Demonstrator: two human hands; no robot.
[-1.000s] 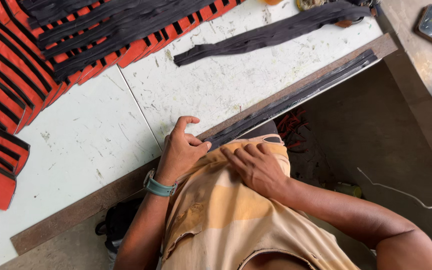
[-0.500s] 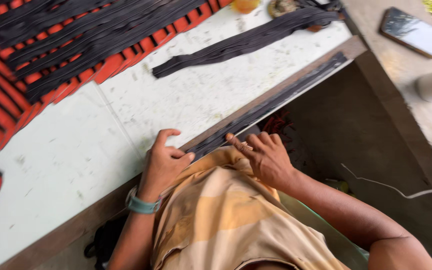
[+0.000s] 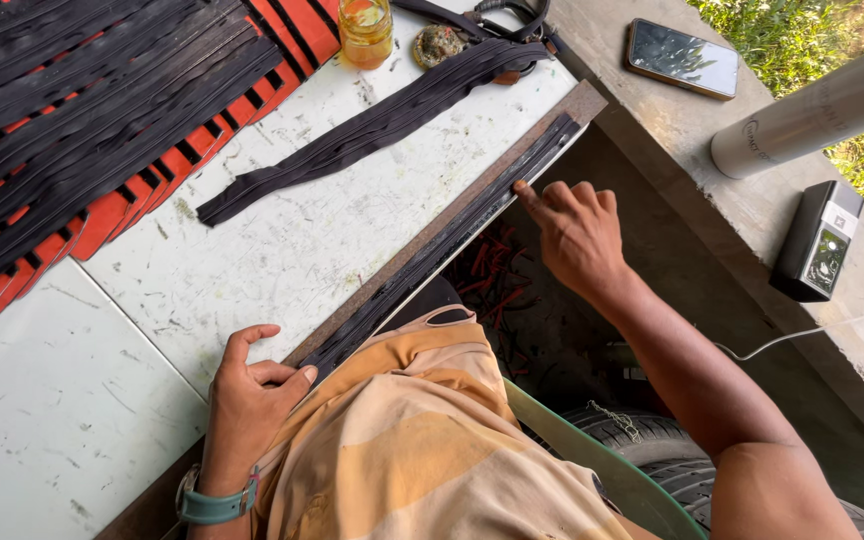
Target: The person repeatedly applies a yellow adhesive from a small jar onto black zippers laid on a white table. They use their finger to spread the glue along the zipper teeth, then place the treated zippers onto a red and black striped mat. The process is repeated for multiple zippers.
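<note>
Fingers point(image 3: 530, 192) of right hand point(image 3: 577, 235) press rubber strip point(image 3: 452, 240) along table edge point(image 3: 392, 275).

A dark-screened phone point(image 3: 682, 58) lies flat on the concrete ledge point(image 3: 752, 210). Further right, a small black box with a greenish screen point(image 3: 817, 242) rests near a white printed cylinder point(image 3: 817, 112).

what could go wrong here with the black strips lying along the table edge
The long black rubber strips lie right on the brown table edge, pinned only by the left hand near the body and the right hand fingertip further along; they might slide off into the gap below. The glass of amber liquid stands close to another bundle of black strips, so a tug there might tip it.
</note>
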